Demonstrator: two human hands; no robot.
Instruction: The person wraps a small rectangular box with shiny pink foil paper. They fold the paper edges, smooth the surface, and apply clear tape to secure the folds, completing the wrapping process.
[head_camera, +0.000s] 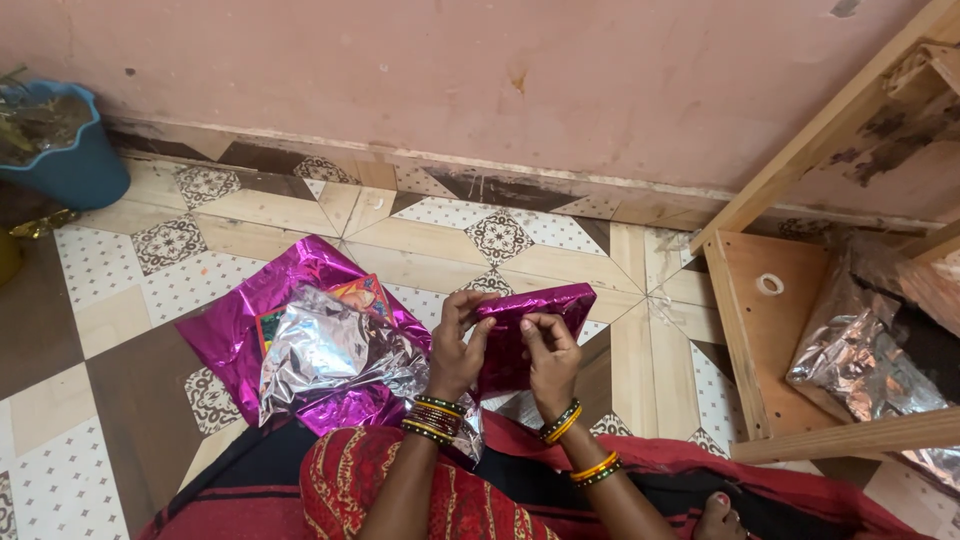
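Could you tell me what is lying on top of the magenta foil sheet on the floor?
On the foil sheet lies crumpled silver foil, with a colourful printed packet peeking out. What lies beneath the silver foil is hidden.

- Wrapped parcel (530, 335) at centre, gripped between left hand (455, 350) at 9 o'clock and right hand (550, 360) at 3 o'clock.
- Crumpled foil sheet (320, 350) on the floor (130, 400), at 9 o'clock from the hands.
- Bucket (65, 150) far off at 10 o'clock, against the wall (500, 70).
- Wooden shelf (770, 330) at 3 o'clock, with tape roll (770, 284) and foil bundle (860, 350) on it.
- Wall at 12 o'clock, behind everything.
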